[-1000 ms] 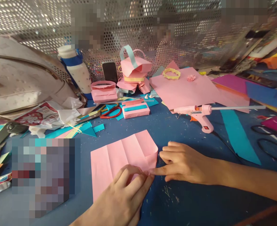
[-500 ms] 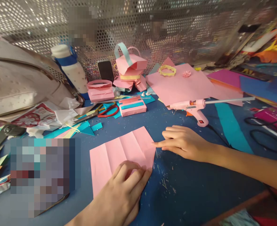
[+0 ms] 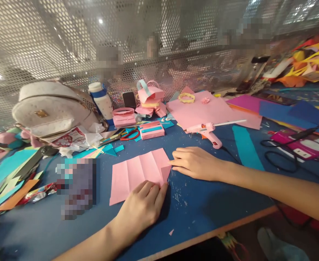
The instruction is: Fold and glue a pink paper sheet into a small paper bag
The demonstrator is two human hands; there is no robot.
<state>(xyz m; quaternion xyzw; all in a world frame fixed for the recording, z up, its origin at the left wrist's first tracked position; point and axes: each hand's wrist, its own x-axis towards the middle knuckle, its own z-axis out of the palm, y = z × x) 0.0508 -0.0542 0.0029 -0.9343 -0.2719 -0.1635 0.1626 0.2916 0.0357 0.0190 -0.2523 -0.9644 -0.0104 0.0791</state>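
Right hand (image 3: pixel 188 163) has moved in the last second from beside the left hand (image 3: pixel 142 203) up along the pink sheet's (image 3: pixel 134 170) edge; half open, its index finger reaches the sheet's right corner. Nearer, the left hand's bent fingers rest on the sheet's near right part; whether they pinch it I cannot tell. Creased across, the sheet lies on the blue worktop (image 3: pixel 47 228). Past it are a small pink box (image 3: pixel 152 134) and, further right, a glue gun (image 3: pixel 206 131). Behind stand a bottle (image 3: pixel 104 104) and a phone (image 3: pixel 129 99).
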